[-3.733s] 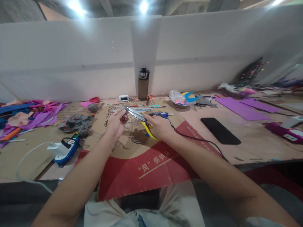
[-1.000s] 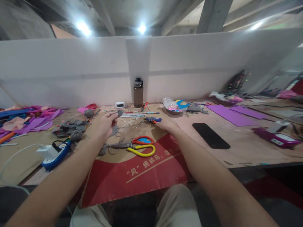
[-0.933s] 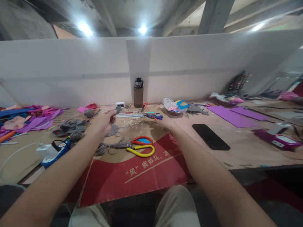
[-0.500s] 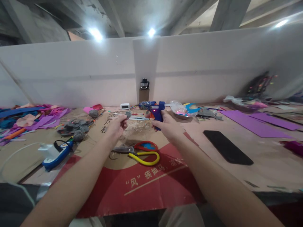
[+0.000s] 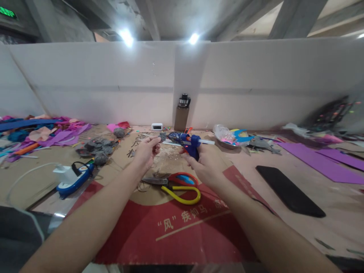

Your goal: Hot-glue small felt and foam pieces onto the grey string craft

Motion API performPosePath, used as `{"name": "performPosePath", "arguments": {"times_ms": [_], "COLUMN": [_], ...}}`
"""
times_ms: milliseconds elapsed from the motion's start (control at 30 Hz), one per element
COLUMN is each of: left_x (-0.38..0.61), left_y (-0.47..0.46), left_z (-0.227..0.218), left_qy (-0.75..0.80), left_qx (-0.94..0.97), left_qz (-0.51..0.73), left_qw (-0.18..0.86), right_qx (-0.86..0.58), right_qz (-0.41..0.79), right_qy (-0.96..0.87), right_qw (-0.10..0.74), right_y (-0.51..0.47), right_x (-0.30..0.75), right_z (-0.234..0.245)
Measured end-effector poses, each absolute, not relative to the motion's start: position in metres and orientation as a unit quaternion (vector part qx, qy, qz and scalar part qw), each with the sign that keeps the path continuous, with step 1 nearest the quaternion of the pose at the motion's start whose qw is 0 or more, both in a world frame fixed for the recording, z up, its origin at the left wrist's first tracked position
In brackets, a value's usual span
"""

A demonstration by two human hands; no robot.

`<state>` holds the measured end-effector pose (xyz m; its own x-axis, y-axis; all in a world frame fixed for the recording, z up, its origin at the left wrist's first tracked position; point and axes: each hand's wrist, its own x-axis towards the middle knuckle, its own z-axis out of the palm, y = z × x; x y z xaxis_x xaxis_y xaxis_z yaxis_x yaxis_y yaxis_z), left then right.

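In my right hand (image 5: 203, 159) is a blue hot glue gun (image 5: 187, 142), its small red light lit and a clear glue stick (image 5: 207, 141) jutting from the back. The nozzle points left, at or very near a small grey piece (image 5: 162, 137) pinched between thumb and finger of my left hand (image 5: 149, 151). Whether nozzle and piece touch is too small to tell. Below both hands, scissors (image 5: 179, 189) with red and yellow handles lie on a red and brown cardboard sheet (image 5: 182, 235).
To the left are a blue and white power strip (image 5: 75, 180), grey scraps (image 5: 96, 148) and coloured strips (image 5: 42, 134). A bottle (image 5: 182, 113) and small white display (image 5: 157, 126) stand behind. At right lie a black phone (image 5: 288, 189), purple sheets (image 5: 321, 161) and a filled bowl (image 5: 230, 136).
The glue gun has moved left relative to my left hand, bringing its nozzle up to the grey piece, and now tilts slightly. The whole view has shifted a little.
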<state>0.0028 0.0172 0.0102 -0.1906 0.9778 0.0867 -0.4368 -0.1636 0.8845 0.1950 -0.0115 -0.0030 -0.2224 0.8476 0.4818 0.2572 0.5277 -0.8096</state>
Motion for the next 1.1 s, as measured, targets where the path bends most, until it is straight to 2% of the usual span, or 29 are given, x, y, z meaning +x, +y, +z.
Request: {"name": "performPosePath", "arguments": {"times_ms": [500, 867, 1100], "left_x": [0.004, 0.005, 0.007], "left_y": [0.016, 0.015, 0.015], "left_z": [0.01, 0.012, 0.01], "left_qy": [0.367, 0.353, 0.344], "left_qx": [0.362, 0.375, 0.357], "left_qz": [0.67, 0.668, 0.672], "left_qw": [0.533, 0.538, 0.55], "right_qx": [-0.407, -0.388, -0.385], "right_qz": [0.249, 0.284, 0.257], "right_qy": [-0.736, -0.732, -0.752], "right_qw": [0.481, 0.483, 0.469], "right_y": [-0.02, -0.011, -0.012], "right_x": [0.193, 0.193, 0.192], "right_z": [0.006, -0.007, -0.006]}}
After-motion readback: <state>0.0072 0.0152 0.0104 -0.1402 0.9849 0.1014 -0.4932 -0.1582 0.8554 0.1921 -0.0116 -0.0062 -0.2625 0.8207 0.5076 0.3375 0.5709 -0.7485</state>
